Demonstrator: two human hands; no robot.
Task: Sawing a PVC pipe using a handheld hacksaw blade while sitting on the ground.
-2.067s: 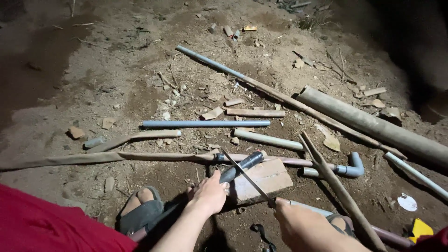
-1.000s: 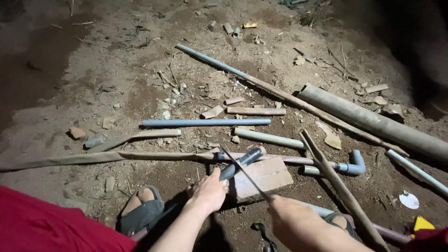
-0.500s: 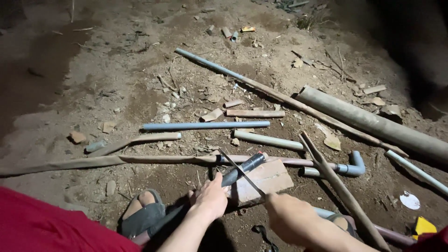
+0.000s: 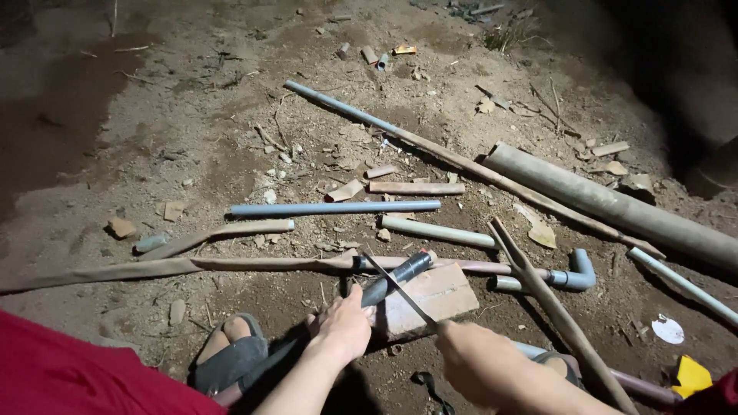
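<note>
A: Item: dark pipe (image 4: 396, 278), lying across brick (image 4: 430, 298). Left hand (image 4: 342, 330) closed round it; right hand (image 4: 469, 357) gripping saw blade (image 4: 400, 290).

B: Risk: blade likely slips off round pipe toward left fingers.

It is night, and the only light comes from near my head, falling as a bright pool on the dirt ground (image 4: 231, 154) in front of me. The corners fade to black, darkest at the upper right and along the left edge. My left hand (image 4: 342, 330) and right hand (image 4: 469, 361) are lit warm and a little soft from motion. The pale pipes (image 4: 334, 207) shine without harsh glare and throw short, dark shadows away from me. The centre is sharp; the edges bend slightly.
</note>
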